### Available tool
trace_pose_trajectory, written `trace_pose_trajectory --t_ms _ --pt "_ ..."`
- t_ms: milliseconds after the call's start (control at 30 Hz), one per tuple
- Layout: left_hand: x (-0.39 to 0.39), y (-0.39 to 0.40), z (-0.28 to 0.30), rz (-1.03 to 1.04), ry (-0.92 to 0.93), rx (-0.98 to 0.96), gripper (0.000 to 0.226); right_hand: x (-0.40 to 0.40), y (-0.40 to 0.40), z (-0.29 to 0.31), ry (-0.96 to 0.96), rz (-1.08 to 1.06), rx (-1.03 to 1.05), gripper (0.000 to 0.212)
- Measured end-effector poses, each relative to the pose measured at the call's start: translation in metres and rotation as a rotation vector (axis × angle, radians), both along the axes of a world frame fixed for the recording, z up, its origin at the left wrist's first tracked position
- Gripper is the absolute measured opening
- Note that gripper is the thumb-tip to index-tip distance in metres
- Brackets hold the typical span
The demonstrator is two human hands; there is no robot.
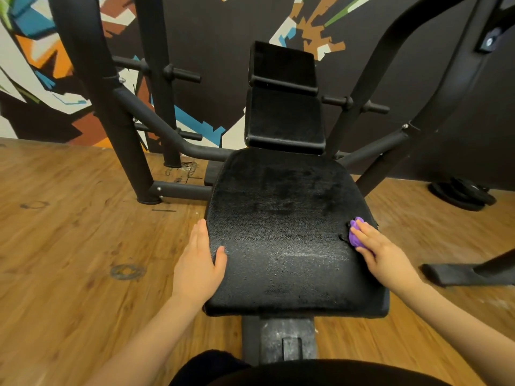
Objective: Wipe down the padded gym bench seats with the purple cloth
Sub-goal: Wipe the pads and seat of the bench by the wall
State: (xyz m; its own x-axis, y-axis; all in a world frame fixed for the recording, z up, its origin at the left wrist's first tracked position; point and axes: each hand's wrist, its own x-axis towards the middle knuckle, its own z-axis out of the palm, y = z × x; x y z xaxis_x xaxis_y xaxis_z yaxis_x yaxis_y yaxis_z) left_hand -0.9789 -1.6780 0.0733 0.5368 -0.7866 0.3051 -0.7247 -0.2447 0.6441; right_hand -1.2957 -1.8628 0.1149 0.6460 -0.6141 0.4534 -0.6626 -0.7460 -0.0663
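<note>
Standing on wood floor (69,246) before mural wall (41,51), black seat (278,232).

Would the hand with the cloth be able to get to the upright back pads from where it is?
Probably yes: the right hand presses the purple cloth on the seat, and nothing stands between it and the back pads.

The head camera is looking forward and down — close over the bench seat (287,232), facing the painted wall (209,51).
</note>
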Motion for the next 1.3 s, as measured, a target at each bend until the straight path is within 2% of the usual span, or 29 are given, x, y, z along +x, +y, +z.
trace_pose_trajectory --t_ms 133,267,400,467,600,700,867,1000,1167,1300 --pt "-0.001 -0.001 -0.001 0.004 0.005 -0.007 0.068 -0.005 0.012 -0.008 0.095 0.042 0.02 0.057" --pt "0.0 0.0 0.0 0.004 -0.009 -0.008 0.068 0.013 0.008 -0.002 0.213 0.093 0.03 0.051" --pt "0.001 0.0 0.0 -0.004 0.003 0.005 0.069 0.071 0.016 0.001 0.3 0.281 -0.013 0.056" --pt "0.0 0.0 0.0 -0.001 0.007 -0.001 0.065 0.106 0.026 0.002 0.329 0.369 -0.045 0.049" --pt "0.002 -0.001 -0.003 0.016 0.028 -0.023 0.059 0.166 0.047 0.004 0.295 0.537 -0.14 0.042" --pt "0.003 -0.002 -0.006 0.02 0.04 -0.043 0.058 0.197 0.06 0.0 0.23 0.595 -0.209 0.045" --pt "0.003 -0.001 -0.007 0.021 0.053 -0.066 0.058 0.198 0.065 -0.01 0.183 0.584 -0.253 0.043" --pt "0.003 -0.002 -0.009 0.011 0.028 -0.071 0.056 0.155 0.051 -0.016 0.137 0.588 -0.125 0.04" --pt "-0.009 0.008 -0.02 0.018 0.096 -0.113 0.058 0.096 0.037 -0.016 0.008 0.425 -0.013 0.048" --pt "-0.011 0.01 -0.019 0.021 0.099 -0.126 0.059 0.099 0.041 -0.018 0.037 0.338 -0.022 0.046"
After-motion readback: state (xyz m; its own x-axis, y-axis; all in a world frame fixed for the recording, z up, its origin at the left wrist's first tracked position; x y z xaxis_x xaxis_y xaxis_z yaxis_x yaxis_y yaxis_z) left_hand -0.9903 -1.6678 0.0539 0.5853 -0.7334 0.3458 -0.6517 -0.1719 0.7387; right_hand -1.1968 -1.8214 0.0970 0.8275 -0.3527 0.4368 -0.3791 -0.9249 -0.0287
